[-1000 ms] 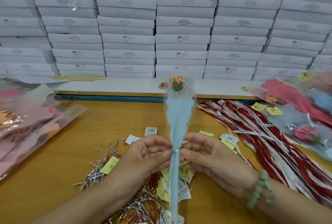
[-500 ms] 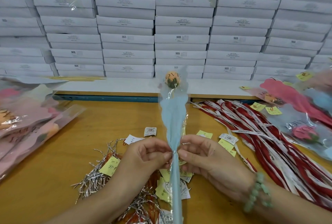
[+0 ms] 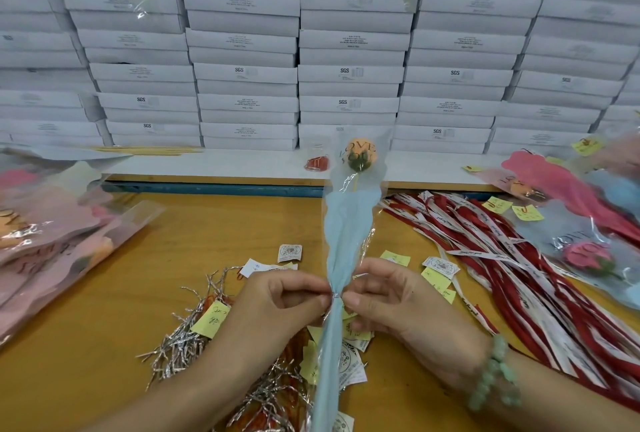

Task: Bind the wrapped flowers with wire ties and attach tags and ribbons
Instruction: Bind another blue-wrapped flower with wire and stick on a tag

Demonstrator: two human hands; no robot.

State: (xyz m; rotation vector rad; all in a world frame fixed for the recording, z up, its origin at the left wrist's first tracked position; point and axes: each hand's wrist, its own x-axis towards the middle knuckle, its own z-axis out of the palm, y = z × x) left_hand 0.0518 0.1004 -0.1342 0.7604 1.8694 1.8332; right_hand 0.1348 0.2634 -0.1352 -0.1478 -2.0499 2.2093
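Observation:
An orange flower in a clear and pale-blue wrap (image 3: 346, 224) stands upright over the table's middle, its head (image 3: 360, 154) at the top. A silver wire tie (image 3: 334, 296) circles the narrowed neck of the wrap. My left hand (image 3: 277, 303) pinches the tie from the left. From the right, my right hand (image 3: 384, 296) pinches it too, one tie end sticking up past its fingers. Below my hands lie a heap of silver wire ties (image 3: 187, 341) and loose paper tags (image 3: 349, 362). Red and white ribbons (image 3: 512, 258) lie spread on the right.
Wrapped flowers are piled at the left (image 3: 52, 241) and at the right (image 3: 581, 224). White boxes (image 3: 346, 51) are stacked like a wall behind the wooden table (image 3: 86, 345). Yellow notes (image 3: 394, 258) and a small red packet (image 3: 317, 163) lie about.
The wrapped flower has turned in my fingers, its printed side now facing me, and its head has shifted a little. Both hands stay at the tie, twisting it at the neck.

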